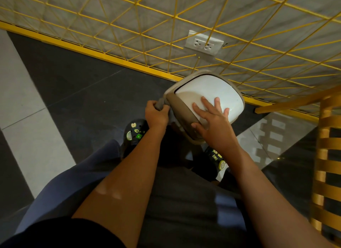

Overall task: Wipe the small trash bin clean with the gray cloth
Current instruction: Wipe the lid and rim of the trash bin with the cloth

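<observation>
Right hand, fingers spread flat, braces tilted bin so it can't roll; left hand grips cloth against bin's rim, likely mid-wipe.

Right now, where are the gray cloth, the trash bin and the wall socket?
gray cloth (161, 102): head view, bunched end against the bin.
trash bin (212, 89): head view, bare white lid.
wall socket (203, 43): head view, middle of its plate.

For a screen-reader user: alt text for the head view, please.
A person's left hand grips a gray cloth against the rim of a small white trash bin while the right hand lies spread on its lid. Behind stand a yellow wire grid and a wall socket.
</observation>
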`<move>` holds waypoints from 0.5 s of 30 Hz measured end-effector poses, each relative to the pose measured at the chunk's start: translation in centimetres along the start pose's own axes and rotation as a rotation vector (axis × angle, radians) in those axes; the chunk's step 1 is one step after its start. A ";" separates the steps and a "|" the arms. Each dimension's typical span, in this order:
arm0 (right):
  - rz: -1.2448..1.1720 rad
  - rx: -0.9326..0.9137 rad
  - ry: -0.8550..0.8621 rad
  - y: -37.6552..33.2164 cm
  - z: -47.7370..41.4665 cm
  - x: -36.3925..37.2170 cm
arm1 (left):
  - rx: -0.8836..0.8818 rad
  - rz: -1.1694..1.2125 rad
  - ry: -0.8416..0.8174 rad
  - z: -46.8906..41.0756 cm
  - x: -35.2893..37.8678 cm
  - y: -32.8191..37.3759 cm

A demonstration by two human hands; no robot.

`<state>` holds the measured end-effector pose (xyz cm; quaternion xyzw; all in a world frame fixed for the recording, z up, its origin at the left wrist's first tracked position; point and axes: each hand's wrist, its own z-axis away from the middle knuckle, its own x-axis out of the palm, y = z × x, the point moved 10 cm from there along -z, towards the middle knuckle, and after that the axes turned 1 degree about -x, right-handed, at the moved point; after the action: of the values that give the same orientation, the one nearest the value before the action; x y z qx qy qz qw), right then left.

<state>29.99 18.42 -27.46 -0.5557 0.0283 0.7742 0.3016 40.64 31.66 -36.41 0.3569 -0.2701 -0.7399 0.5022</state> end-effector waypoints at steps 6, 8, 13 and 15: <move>0.017 0.007 -0.007 -0.1 0.0 0.1 | -0.036 0.066 0.043 3.8 0.4 -3.1; 0.010 0.008 -0.010 -0.1 0.0 0.1 | -0.056 0.058 0.057 5.0 0.7 -4.1; -0.002 -0.002 -0.011 -0.2 0.1 -0.1 | -0.093 0.235 0.025 6.8 1.6 -3.1; 0.001 -0.005 -0.020 -0.3 0.1 -0.1 | -0.097 0.297 -0.004 8.3 2.0 -2.5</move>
<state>30.04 18.62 -27.22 -0.5488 0.0238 0.7799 0.2999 32.18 31.00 -33.83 0.2865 -0.2849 -0.6704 0.6224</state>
